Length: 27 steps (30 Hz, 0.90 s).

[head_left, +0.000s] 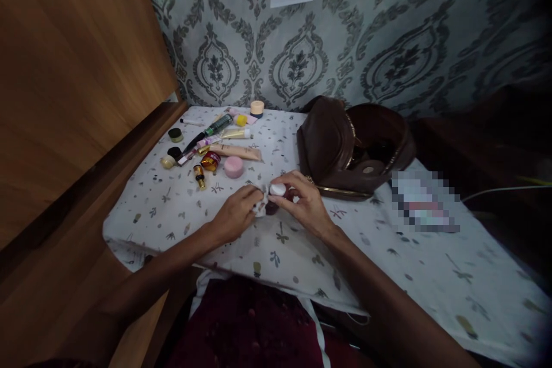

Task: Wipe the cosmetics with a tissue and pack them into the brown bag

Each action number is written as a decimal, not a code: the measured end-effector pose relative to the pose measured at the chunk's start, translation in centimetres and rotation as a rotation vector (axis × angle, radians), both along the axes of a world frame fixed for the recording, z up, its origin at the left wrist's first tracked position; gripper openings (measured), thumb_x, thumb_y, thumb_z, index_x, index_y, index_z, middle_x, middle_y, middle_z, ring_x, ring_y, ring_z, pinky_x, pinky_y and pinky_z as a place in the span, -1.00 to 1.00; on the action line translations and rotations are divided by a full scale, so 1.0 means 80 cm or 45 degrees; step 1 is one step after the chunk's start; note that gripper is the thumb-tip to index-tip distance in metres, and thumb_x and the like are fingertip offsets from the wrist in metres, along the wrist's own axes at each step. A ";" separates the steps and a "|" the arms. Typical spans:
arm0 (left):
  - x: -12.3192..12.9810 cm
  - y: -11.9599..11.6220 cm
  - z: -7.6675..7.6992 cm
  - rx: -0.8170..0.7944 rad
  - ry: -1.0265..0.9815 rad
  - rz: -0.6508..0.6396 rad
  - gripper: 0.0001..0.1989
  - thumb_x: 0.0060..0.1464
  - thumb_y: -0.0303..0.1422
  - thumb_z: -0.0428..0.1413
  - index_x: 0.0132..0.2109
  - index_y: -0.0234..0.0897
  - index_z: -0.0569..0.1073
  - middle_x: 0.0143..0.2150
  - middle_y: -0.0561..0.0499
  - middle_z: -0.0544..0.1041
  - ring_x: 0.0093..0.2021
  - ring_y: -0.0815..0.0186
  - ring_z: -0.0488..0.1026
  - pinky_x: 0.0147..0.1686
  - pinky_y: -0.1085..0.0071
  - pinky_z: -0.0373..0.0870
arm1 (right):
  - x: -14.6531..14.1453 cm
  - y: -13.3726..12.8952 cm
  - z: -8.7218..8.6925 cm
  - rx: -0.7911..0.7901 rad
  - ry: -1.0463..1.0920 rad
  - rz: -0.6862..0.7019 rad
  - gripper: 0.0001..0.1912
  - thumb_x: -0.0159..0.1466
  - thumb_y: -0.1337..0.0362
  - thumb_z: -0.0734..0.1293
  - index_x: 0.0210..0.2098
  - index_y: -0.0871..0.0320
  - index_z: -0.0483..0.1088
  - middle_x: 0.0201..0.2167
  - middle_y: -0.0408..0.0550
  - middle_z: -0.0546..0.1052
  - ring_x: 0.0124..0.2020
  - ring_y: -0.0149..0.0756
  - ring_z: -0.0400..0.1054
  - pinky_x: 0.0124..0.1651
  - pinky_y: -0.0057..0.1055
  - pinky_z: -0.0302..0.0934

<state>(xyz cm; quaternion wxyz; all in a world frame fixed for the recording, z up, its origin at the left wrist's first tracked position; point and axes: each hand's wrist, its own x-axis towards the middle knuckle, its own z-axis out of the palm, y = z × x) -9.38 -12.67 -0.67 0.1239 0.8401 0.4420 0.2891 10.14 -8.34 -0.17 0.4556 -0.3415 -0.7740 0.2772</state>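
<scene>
Left arm stretched forward, left hand (238,210) curled around crumpled white cloth (260,207). Right hand (307,202) angled inward, thumb and finger pinching white-capped item (278,190) just left of palm; cap faces up, long axis unclear.

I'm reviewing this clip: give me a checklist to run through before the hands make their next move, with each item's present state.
1. Right hand has a grip on the white-topped item: ok, thumb and fingers pinch it.
2. Left hand has a grip on the crumpled white piece: ok, bunched at its fingers.
3. White top fastened tightly: cannot tell, too small and partly covered by fingers.
4. Pink jar apart from both hands: ok, it stands beyond the left hand.
5. Brown bag open: ok, its dark interior shows.
6. Bag's contents identifiable: cannot tell, too dark inside.
</scene>
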 end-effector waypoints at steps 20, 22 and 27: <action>0.007 0.029 -0.016 -0.174 -0.038 -0.006 -0.81 0.15 -0.56 -0.05 -0.21 -0.26 0.40 -0.21 -0.06 0.41 -0.14 0.22 0.40 -0.09 0.32 0.39 | 0.030 0.016 0.008 -0.070 0.004 0.109 -0.70 0.21 0.07 0.43 -0.11 0.02 0.56 -0.35 -0.09 0.40 -0.44 -0.38 0.28 -0.38 -0.39 0.30; 0.001 0.031 -0.018 -0.193 -0.008 -0.031 -0.79 0.12 -0.58 -0.05 -0.19 -0.27 0.42 -0.18 -0.07 0.42 -0.13 0.22 0.41 -0.06 0.31 0.39 | 0.034 0.017 0.010 -0.087 -0.020 0.148 -0.71 0.23 0.09 0.41 -0.09 0.02 0.56 -0.30 -0.07 0.42 -0.45 -0.40 0.28 -0.40 -0.41 0.27; 0.001 0.035 0.010 -0.102 -0.134 0.010 -0.76 0.22 -0.47 -0.02 0.00 -0.28 0.41 -0.09 -0.10 0.47 -0.05 0.20 0.43 0.00 0.27 0.38 | 0.034 0.011 0.016 -0.088 -0.060 0.216 -0.75 0.26 0.13 0.39 -0.09 0.02 0.55 -0.22 -0.05 0.44 -0.48 -0.45 0.25 -0.44 -0.43 0.25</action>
